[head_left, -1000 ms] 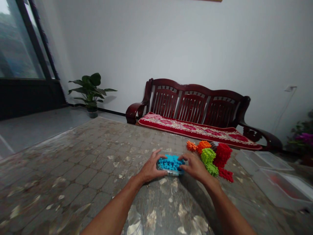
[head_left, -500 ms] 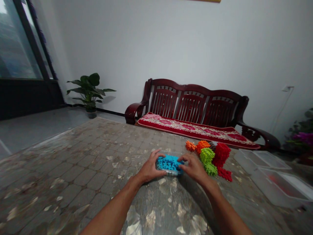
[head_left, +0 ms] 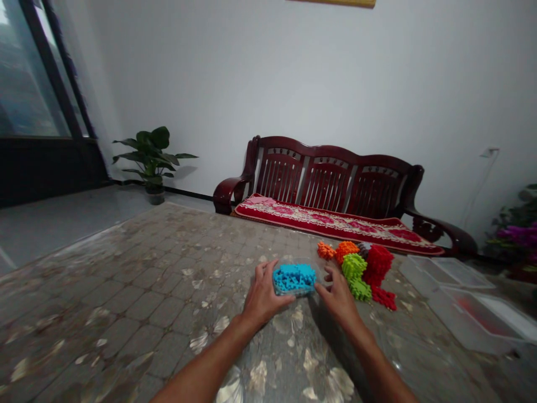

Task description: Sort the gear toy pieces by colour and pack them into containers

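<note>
A small clear box of blue toy pieces (head_left: pixel 294 279) rests on the patterned table (head_left: pixel 168 291). My left hand (head_left: pixel 263 295) grips its left side, thumb on the near edge and fingers curled over the far corner. My right hand (head_left: pixel 338 295) grips the right side with thumb and fingers. Just right of the box lie heaps of green pieces (head_left: pixel 356 273), red pieces (head_left: pixel 380 270) and orange pieces (head_left: pixel 340 249).
Clear plastic tubs (head_left: pixel 465 296) stand at the table's right edge. Beyond the table are a dark wooden bench (head_left: pixel 335 190) with a red cushion, a potted plant (head_left: pixel 151 159) on the floor at left, and purple flowers (head_left: pixel 520 235) at far right.
The box has shifted a little away from me and to the right between my hands. My right fingers have come off its top to its right side.
</note>
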Tool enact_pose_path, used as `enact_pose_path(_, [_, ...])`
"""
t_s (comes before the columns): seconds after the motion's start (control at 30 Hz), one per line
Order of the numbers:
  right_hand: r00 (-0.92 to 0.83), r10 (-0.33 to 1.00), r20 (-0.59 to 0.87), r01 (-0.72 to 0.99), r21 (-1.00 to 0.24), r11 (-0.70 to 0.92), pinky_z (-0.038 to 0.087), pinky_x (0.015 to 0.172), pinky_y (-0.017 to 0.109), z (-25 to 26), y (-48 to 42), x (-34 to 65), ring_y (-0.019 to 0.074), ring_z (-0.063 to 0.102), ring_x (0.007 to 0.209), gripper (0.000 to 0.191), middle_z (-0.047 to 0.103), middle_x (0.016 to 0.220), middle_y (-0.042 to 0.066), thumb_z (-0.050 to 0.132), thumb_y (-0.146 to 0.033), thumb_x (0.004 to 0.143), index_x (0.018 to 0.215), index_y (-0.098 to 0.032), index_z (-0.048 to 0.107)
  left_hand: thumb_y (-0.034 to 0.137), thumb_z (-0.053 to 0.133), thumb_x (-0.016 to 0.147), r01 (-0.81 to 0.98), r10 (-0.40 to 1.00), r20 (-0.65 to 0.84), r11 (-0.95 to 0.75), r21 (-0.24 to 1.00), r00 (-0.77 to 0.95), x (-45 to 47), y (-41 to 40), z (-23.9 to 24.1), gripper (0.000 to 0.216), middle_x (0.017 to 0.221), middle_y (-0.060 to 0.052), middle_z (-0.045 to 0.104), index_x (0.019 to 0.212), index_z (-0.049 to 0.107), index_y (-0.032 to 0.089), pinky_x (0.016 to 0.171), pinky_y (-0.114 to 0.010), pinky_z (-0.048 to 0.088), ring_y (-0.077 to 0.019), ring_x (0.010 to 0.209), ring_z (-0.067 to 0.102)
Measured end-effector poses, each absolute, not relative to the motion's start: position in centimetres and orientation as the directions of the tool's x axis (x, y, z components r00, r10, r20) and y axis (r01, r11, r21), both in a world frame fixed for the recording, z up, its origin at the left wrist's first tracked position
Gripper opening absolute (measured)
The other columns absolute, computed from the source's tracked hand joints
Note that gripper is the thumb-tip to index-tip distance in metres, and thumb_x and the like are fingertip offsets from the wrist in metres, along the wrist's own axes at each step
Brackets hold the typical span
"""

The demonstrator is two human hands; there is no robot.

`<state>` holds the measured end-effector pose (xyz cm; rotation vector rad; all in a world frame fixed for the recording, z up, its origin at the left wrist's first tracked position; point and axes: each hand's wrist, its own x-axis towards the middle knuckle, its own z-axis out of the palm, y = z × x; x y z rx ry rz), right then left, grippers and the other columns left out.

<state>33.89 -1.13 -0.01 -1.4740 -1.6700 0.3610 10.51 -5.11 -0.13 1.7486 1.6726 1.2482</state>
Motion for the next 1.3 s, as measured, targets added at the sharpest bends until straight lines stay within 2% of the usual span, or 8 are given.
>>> enact_pose_path(0.17, [0.129,0.936,0.328,0.493,-0.840,0.226,0.059,0.082,0.042,-0.8,-0.1,33.6,0.0280,0.072,0.089,0.066,0.072,0.118,0.016,0.068,-0.047,0.073,0.131,-0.018,0.064,0.044,0.080,0.073,0.474,0.962,0.265,-0.202,0.857,-0.069,9.7,-4.4,-0.1,0.090,0.159,-0.019,0.040,0.153,0.045,0.019,0.119,-0.052,0.039,-0.0377,0.149,0.039])
enact_pose_path(0.27, [0.119,0.961,0.249,0.296,-0.933,0.205,0.059,0.089,0.045,-1.3,0.5,33.0,0.0321,0.073,0.105,0.067,0.069,0.132,0.018,0.070,-0.048,0.069,0.129,-0.020,0.065,0.048,0.053,0.094,0.380,0.971,0.231,-0.191,0.905,-0.063,9.2,-4.1,0.2,0.061,0.150,-0.017,0.057,0.148,0.050,0.019,0.115,-0.048,0.043,-0.0311,0.139,0.054])
enact_pose_path(0.4, [0.116,0.979,0.167,0.113,-0.981,0.154,0.058,0.094,0.044,-1.8,0.9,32.4,0.0361,0.067,0.123,0.074,0.061,0.146,0.019,0.072,-0.055,0.065,0.131,-0.021,0.064,0.051,0.037,0.100,0.409,0.970,0.222,-0.163,0.898,-0.102,9.5,-5.0,0.4,0.049,0.126,-0.012,0.073,0.131,0.060,0.021,0.102,-0.044,0.051,-0.0278,0.114,0.069])
enact_pose_path(0.63, [0.105,0.989,0.100,0.151,-0.985,0.084,0.059,0.086,0.044,-1.7,0.8,33.2,0.0345,0.072,0.104,0.068,0.078,0.110,0.014,0.073,-0.064,0.068,0.117,-0.017,0.074,0.053,0.036,0.098,0.331,0.970,0.243,-0.220,0.918,-0.028,9.9,-5.8,0.8,0.043,0.079,-0.003,0.072,0.104,0.065,0.022,0.078,-0.034,0.053,-0.0225,0.078,0.070])
enact_pose_path(0.83, [-0.058,0.993,0.098,0.068,-0.992,0.102,0.055,0.096,0.046,-0.8,0.6,32.9,0.0333,0.072,0.108,0.067,0.079,0.113,0.012,0.079,-0.068,0.067,0.113,-0.020,0.078,0.054,0.042,0.097,0.196,0.964,0.239,-0.257,0.946,0.114,10.1,-6.1,1.3,0.043,0.075,-0.002,0.074,0.099,0.068,0.020,0.072,-0.029,0.051,-0.0195,0.073,0.068])
enact_pose_path(1.0, [0.055,0.987,0.153,0.122,-0.982,0.145,0.057,0.088,0.046,0.3,1.0,33.1,0.0347,0.074,0.098,0.074,0.081,0.102,0.015,0.067,-0.083,0.067,0.103,-0.019,0.078,0.049,0.050,0.093,0.232,0.953,0.255,-0.289,0.929,0.165,10.3,-6.4,1.3,0.037,0.067,0.000,0.070,0.093,0.071,0.019,0.066,-0.027,0.049,-0.0160,0.063,0.063])
enact_pose_path(1.13, [0.073,0.965,0.253,0.308,-0.926,0.220,0.055,0.085,0.042,0.9,0.0,33.6,0.0323,0.072,0.092,0.064,0.079,0.095,0.013,0.058,-0.078,0.078,0.095,-0.019,0.076,0.037,0.060,0.085,0.375,0.929,0.369,-0.351,0.858,0.028,9.4,-5.7,1.3,0.023,0.078,-0.001,0.073,0.094,0.074,0.020,0.071,-0.028,0.050,-0.0170,0.071,0.064])
enact_pose_path(1.3, [0.082,0.956,0.283,0.504,-0.839,0.205,0.054,0.084,0.040,1.5,-2.5,32.7,0.0277,0.070,0.092,0.054,0.075,0.118,0.010,0.073,-0.056,0.072,0.115,-0.023,0.072,0.035,0.060,0.086,0.478,0.869,0.492,-0.410,0.777,-0.052,7.6,-4.2,0.4,0.032,0.127,-0.010,0.070,0.112,0.074,0.023,0.109,-0.046,0.048,-0.0272,0.122,0.062])
